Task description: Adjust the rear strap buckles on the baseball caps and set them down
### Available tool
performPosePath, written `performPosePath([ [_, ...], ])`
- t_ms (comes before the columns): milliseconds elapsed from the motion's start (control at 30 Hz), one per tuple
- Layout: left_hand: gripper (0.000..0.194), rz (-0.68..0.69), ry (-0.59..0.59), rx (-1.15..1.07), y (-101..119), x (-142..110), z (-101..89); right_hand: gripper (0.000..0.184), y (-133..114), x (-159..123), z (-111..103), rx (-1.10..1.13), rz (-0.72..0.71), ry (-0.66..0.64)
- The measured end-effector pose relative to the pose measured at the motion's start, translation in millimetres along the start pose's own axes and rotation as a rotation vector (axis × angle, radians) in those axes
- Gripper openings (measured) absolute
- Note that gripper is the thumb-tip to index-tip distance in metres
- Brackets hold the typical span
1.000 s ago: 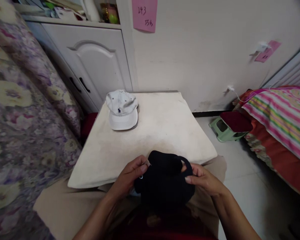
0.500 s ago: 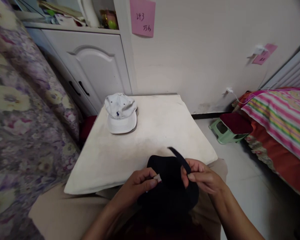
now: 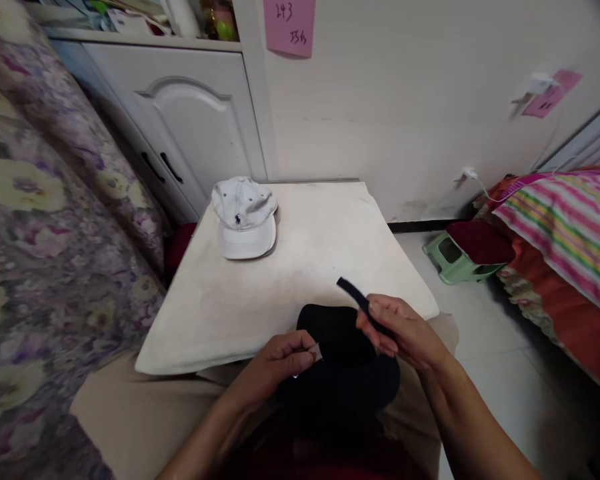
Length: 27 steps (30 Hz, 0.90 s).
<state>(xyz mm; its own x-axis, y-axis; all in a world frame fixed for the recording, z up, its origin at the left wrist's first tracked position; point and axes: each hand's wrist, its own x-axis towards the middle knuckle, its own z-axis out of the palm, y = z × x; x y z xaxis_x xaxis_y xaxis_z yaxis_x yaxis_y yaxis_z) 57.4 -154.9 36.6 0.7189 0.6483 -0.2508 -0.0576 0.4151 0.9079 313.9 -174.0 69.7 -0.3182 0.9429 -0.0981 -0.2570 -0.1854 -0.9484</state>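
A black cap [image 3: 330, 330] rests at my lap against the table's near edge, its dark folds hard to make out. My left hand [image 3: 283, 363] pinches a small pale metal-looking buckle [image 3: 317, 351] at the cap's left side. Between the thumb and fingers of my right hand [image 3: 405, 328] is the cap's dark strap [image 3: 353, 291], whose loose end points up and left over the table. Strap and buckle are apart. Farther off on the left of the table lies a light grey cap [image 3: 245, 213] with a small dark logo, brim toward me.
The white-covered table [image 3: 325, 247] stands against the wall. A floral curtain [image 3: 70, 220] hangs on the left beside a white cabinet [image 3: 190, 113]. On the right are a green stool [image 3: 447, 257] with a dark red top and a bed with a striped cover [image 3: 565, 213].
My right hand has risen slightly and turned, its fingers now farther along the strap toward the loose end. My left hand stays at the buckle. The view has tilted down a little.
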Motion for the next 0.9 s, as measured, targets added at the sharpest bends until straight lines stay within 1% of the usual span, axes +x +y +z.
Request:
performPosePath([
  [67, 0.025, 0.013, 0.008, 0.011, -0.9, -0.5, -1.2, 0.034, 1.0, 0.2, 3.5, -0.141, 0.024, -0.057],
  [133, 0.025, 0.018, 0.019, 0.018, -0.8, -2.0, -2.4, 0.032, 2.2, 0.0, 6.6, -0.233, 0.047, -0.1],
  [300, 0.027, 0.022, 0.042, 0.02, 0.2, -6.0, -4.2, 0.024, 4.6, 0.5, 11.9, -0.256, 0.027, -0.132],
  [367, 0.028, 0.026, 0.051, 0.032, 0.1, -6.6, -4.4, 0.023, 4.0, 1.4, 13.6, -0.267, 0.009, -0.124],
  [500, 0.028, 0.024, 0.059, 0.062, 0.6, -6.9, -3.8, 0.017, -3.3, 2.4, 17.8, -0.263, 0.026, -0.064],
  [600, 0.026, 0.025, 0.054, 0.075, 2.0, -7.5, -2.7, 0.013, -11.3, 2.7, 21.9, -0.277, -0.002, -0.078],
  [667, 0.025, 0.041, 0.076, 0.075, 2.6, -8.1, -2.0, 0.014, -14.3, 3.1, 24.9, -0.323, -0.019, -0.093],
  [733, 0.025, 0.046, 0.097, 0.069, 2.8, -8.7, -1.4, 0.018, -14.2, 3.9, 27.2, -0.351, -0.007, -0.087],
  [900, 0.024, 0.025, 0.102, 0.074, 4.3, -10.7, -0.8, 0.021, -5.6, 5.3, 27.9, -0.359, 0.02, -0.017],
])
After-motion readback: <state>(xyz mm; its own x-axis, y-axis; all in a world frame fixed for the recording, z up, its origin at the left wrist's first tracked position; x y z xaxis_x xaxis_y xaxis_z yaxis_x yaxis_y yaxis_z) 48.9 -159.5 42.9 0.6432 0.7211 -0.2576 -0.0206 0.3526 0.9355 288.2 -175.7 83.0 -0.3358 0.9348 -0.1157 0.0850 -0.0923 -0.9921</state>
